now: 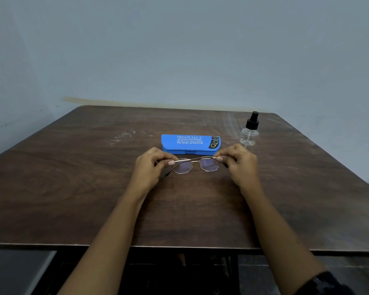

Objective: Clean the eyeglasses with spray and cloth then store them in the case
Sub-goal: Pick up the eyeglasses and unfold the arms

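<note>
**Metal-rimmed eyeglasses held square to a shut blue case**

Thin-framed eyeglasses [195, 165] hang between a person's two hands over a dark wood-grain counter [73, 177]. The left hand [151, 165] pinches the frame's left end between thumb and fingertips, and the right hand [240, 165] pinches the right end the same way. Whether the lenses touch the counter cannot be told.

The frame's long axis runs left to right, parallel to the blue case [190, 143], which lies closed just beyond the eyeglasses, on the far side from the person. A clear spray bottle [250, 133] with a black pump top stands upright just beyond the right hand and slightly to its right. That makes the right hand much the nearer one for a reach to the spray, which is judged to be the next step. The left hand would then have to carry the frame alone. No cloth is in view.

White print on the case lid faces the camera. The large top line appears to read "Bhavik Eye +". The smaller lines under it are mostly too fine to read, though the last seems to begin "BHEL, BHOPAL" and is followed by a number. A black panel at the lid's right end bears a small yellow eyeglasses emblem. The bottle shows no label.
</note>
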A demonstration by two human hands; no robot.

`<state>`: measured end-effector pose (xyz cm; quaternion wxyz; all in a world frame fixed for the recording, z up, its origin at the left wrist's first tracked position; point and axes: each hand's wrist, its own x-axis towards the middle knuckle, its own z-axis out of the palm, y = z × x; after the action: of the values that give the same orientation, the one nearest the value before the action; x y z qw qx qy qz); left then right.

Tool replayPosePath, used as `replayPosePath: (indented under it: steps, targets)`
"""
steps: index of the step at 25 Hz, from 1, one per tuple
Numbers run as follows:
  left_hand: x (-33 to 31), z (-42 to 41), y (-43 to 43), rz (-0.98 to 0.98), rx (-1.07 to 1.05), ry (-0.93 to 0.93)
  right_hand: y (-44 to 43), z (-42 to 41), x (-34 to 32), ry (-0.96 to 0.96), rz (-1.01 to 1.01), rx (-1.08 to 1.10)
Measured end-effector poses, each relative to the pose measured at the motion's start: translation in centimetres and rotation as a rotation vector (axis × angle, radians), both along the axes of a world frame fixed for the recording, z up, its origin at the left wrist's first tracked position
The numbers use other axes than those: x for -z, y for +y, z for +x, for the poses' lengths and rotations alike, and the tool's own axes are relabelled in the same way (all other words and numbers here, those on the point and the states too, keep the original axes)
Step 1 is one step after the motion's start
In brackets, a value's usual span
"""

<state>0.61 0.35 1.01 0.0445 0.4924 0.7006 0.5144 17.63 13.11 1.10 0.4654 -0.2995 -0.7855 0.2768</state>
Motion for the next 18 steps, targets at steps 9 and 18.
replayPosePath:
  steps: [9, 18]
  targets:
    - [0.27, -0.21, 0.33, -0.038, -0.012, -0.080, 0.50, -0.09, 0.45, 0.035, -0.179, -0.069]
    - [0.50, -0.33, 0.57, -0.012, 0.044, -0.282, 0.88, -0.12, 0.77, 0.122, -0.355, -0.111]
